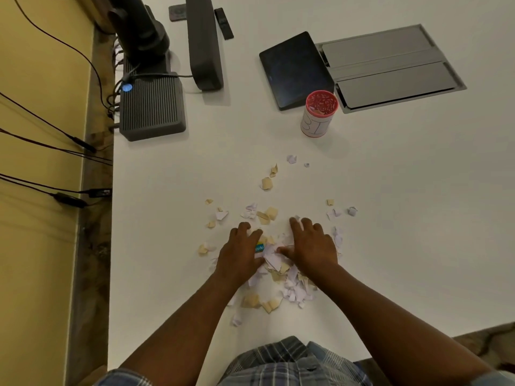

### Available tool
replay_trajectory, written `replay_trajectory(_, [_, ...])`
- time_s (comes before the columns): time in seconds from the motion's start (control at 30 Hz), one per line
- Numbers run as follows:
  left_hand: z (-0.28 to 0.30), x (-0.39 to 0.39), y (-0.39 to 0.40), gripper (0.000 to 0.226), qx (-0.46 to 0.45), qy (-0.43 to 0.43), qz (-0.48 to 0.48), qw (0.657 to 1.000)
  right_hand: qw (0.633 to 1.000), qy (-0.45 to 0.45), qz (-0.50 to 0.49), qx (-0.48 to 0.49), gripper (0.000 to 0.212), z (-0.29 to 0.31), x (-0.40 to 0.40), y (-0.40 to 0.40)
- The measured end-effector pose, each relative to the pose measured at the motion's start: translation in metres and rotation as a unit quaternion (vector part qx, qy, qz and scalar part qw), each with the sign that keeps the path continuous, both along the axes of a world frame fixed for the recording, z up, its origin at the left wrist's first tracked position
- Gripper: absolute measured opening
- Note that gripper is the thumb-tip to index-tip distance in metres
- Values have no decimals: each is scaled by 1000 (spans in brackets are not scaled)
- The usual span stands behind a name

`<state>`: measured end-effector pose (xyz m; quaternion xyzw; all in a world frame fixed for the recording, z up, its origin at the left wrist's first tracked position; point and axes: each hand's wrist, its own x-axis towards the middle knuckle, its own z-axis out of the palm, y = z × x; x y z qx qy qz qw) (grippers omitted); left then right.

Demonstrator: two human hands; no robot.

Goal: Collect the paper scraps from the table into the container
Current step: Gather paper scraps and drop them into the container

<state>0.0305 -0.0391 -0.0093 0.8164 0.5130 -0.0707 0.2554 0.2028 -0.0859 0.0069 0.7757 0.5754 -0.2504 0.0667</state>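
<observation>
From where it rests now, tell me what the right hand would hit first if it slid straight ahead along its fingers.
The right hand points away and slightly left. First it would meet the tan scraps just past its fingertips. Beyond them lie more scraps; the container sits off to the right of that line.

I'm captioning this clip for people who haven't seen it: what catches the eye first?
The heap of torn paper scraps, white and tan, in the middle of the white table, with the left hand and right hand pressed onto it. Next, the red-rimmed container farther back, already holding some scraps, beside a dark tablet.
</observation>
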Motion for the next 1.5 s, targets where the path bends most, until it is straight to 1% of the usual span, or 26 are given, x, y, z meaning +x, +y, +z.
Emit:
replay_trajectory(0.07, [2, 2, 1, 71, -13, 14, 0, 1000, 999, 26, -10, -22, 90, 1, -7, 0])
replay_trajectory(0.13, [2, 4, 2, 64, -17, 29, -6, 999, 999, 30, 19, -31, 89, 0, -15, -1])
replay_trajectory(0.2, [2, 6, 3, 46, -1, 25, -16, 1000, 997, 17, 65, -28, 75, -2, -23, -2])
replay_trajectory(0.3, [1, 8, 3, 19, 20, -11, -30, 999, 991, -1, 132, 9, 43, -7, -33, -4])
replay_trajectory(0.37, [1, 9, 3, 16, 10, -27, -24, 999, 988, 6, 153, 25, 32, -9, -35, -6])
replay_trajectory(0.47, [-1, 10, 3, 18, -3, -51, -8, 999, 983, 12, 174, 49, 24, -9, -33, -5])
replay_trajectory(0.57, [-1, 10, 6, 21, -21, -81, 13, 996, 983, 29, 169, 68, 17, -10, -27, -2])
replay_trajectory(0.63, [-1, 9, 11, 23, -32, -105, 47, 993, 986, 52, 133, 82, 16, -15, -19, 1])
replay_trajectory(0.7, [0, 7, 16, 25, -44, -130, 93, 986, 989, 103, 50, 90, 21, -17, -8, 6])
replay_trajectory(0.77, [2, 6, 23, 23, -51, -158, 125, 978, 982, 161, -40, 89, 21, -13, 5, 14])
replay_trajectory(0.87, [9, 7, 33, 23, -61, -188, 167, 966, 962, 220, -144, 71, 14, 6, 25, 26])
replay_trajectory(0.97, [15, 11, 46, 23, -48, -205, 182, 961, 940, 267, -196, 78, 12, 25, 45, 41])
replay_trajectory(1.17, [18, 20, 66, 20, -19, -214, 169, 962, 885, 378, -255, 99, 9, 62, 81, 85])
replay_trajectory(1.27, [15, 30, 83, 19, -9, -217, 163, 962, 863, 395, -275, 153, 8, 76, 111, 125])
replay_trajectory(1.37, [16, 36, 92, 20, -4, -210, 161, 964, 848, 376, -309, 209, 9, 88, 144, 167])
replay_trajectory(1.5, [19, 26, 74, 18, -8, -199, 172, 965, 861, 294, -319, 265, 13, 91, 162, 210])
